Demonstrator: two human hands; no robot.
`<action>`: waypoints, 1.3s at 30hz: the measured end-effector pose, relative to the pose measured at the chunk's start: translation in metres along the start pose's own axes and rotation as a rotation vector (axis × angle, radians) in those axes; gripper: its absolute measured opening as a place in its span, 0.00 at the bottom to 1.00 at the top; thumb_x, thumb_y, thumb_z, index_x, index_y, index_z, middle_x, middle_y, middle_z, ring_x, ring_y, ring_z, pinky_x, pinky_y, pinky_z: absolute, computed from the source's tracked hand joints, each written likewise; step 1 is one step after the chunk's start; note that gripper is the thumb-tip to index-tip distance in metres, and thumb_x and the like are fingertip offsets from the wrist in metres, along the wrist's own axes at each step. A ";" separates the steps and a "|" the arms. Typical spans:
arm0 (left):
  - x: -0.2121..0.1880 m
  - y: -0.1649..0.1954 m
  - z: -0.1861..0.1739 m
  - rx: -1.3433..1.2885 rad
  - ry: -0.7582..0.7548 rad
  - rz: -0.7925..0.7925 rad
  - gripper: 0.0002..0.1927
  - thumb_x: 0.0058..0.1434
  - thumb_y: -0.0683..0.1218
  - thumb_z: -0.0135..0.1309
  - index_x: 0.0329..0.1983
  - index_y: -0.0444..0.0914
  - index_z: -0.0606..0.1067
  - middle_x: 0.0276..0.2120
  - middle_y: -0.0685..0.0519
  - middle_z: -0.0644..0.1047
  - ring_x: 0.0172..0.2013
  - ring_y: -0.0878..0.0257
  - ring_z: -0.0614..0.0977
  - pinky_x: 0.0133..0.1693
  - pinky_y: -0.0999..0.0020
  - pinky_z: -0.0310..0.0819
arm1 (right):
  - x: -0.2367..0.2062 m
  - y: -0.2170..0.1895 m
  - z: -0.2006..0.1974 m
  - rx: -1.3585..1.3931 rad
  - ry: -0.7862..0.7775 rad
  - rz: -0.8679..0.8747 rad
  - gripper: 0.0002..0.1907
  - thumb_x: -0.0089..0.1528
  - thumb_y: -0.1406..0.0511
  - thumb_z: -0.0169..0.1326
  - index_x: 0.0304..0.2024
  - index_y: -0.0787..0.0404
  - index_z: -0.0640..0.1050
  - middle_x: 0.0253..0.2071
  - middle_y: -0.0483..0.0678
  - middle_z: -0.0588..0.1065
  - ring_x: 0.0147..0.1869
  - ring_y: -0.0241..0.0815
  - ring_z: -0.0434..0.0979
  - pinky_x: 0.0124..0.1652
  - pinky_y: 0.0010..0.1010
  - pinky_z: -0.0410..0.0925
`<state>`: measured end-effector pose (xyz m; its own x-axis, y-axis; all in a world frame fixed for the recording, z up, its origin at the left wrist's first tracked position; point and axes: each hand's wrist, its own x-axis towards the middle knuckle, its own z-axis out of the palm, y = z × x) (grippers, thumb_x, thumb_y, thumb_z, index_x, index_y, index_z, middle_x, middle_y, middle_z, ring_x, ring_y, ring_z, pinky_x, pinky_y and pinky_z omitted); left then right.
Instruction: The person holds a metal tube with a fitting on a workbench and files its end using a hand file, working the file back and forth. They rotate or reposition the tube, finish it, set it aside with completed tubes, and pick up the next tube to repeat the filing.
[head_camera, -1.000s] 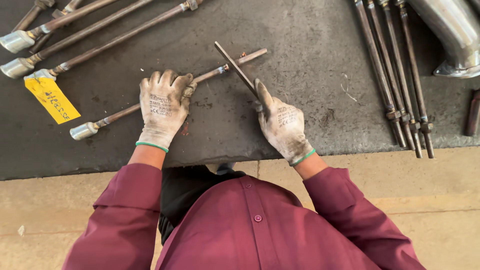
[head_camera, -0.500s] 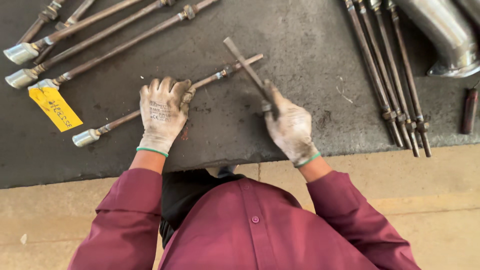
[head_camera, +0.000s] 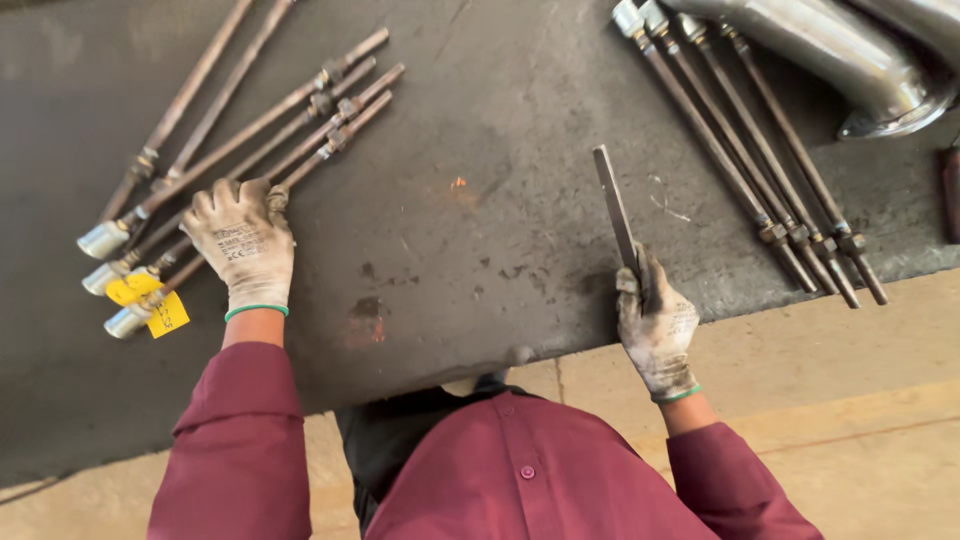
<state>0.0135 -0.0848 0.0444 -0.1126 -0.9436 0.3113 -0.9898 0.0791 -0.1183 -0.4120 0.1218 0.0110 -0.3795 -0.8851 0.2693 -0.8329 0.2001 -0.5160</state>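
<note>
My left hand (head_camera: 243, 245), in a white work glove, rests on a long threaded metal rod (head_camera: 300, 165) and holds it down among several similar rods on the dark workbench (head_camera: 470, 130). Those rods lie diagonally, with silver caps at their lower left ends and a yellow tag (head_camera: 150, 300) beside them. My right hand (head_camera: 655, 320), also gloved, grips the lower end of a flat grey metal bar (head_camera: 613, 205) that points up and away from me near the bench's front edge.
A second group of several rods (head_camera: 750, 150) lies at the upper right. Beyond them sits a shiny curved metal pipe (head_camera: 850, 60). A dark reddish object (head_camera: 950, 195) shows at the right edge. Tan floor lies below the bench edge.
My left hand slid the rod left into the group of rods. My right hand moved right and toward the bench edge with the flat bar, off the rod.
</note>
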 end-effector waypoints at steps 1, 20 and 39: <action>0.007 -0.001 -0.002 0.008 -0.013 -0.012 0.10 0.66 0.54 0.61 0.47 0.49 0.79 0.46 0.52 0.76 0.50 0.50 0.75 0.51 0.50 0.65 | 0.000 -0.002 0.000 0.037 0.002 0.023 0.18 0.70 0.62 0.57 0.61 0.56 0.77 0.36 0.58 0.79 0.36 0.58 0.81 0.36 0.42 0.72; 0.013 0.030 -0.018 0.038 0.012 0.022 0.17 0.65 0.52 0.59 0.57 0.49 0.77 0.50 0.50 0.76 0.52 0.49 0.75 0.52 0.51 0.65 | 0.001 -0.012 -0.007 0.147 0.004 -0.055 0.21 0.66 0.67 0.52 0.63 0.56 0.74 0.38 0.49 0.80 0.38 0.53 0.82 0.38 0.37 0.73; 0.023 0.138 -0.044 -0.436 -0.106 0.276 0.23 0.72 0.55 0.54 0.65 0.39 0.74 0.52 0.45 0.76 0.54 0.48 0.76 0.58 0.49 0.66 | -0.001 -0.009 -0.011 0.311 0.020 0.033 0.19 0.62 0.67 0.53 0.57 0.56 0.78 0.36 0.51 0.81 0.36 0.51 0.84 0.36 0.38 0.74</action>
<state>-0.1296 -0.0811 0.0765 -0.3875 -0.8942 0.2241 -0.8713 0.4347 0.2278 -0.4082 0.1259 0.0244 -0.4147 -0.8713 0.2624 -0.6577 0.0877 -0.7481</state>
